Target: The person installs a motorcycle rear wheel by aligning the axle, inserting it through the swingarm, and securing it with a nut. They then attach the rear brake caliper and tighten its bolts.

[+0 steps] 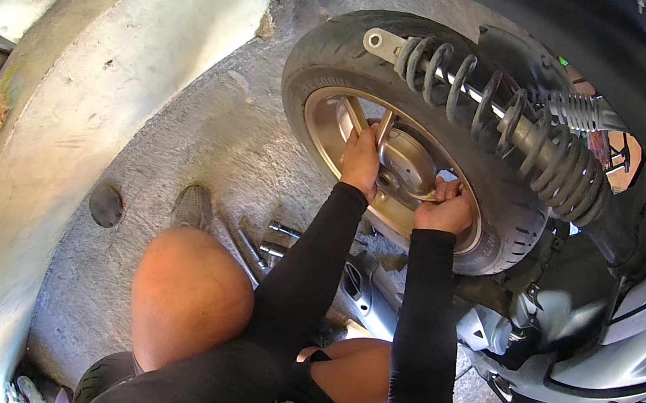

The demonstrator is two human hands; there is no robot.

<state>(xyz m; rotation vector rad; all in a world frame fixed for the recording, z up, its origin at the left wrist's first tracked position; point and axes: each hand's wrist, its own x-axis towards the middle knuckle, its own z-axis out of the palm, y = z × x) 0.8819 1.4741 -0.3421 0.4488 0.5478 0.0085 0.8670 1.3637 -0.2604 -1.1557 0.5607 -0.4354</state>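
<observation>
A scooter's rear wheel (338, 59) with a black tyre and a gold rim (321, 120) fills the upper middle. My left hand (362, 161) grips a metal wrench handle (385, 126) that rises from the wheel hub (408, 164). My right hand (446, 207) is closed on another metal tool at the hub's right side; its tip is hidden by my fingers. Both forearms wear black sleeves. A coil shock absorber (493, 106) crosses above the wheel, its upper eye hanging free.
Several sockets and metal tools (269, 242) lie on the concrete floor by my left knee (188, 290). A silver exhaust pipe (363, 294) lies under my arms. The scooter's grey body (633, 339) stands at right. A concrete kerb (97, 70) curves along the left.
</observation>
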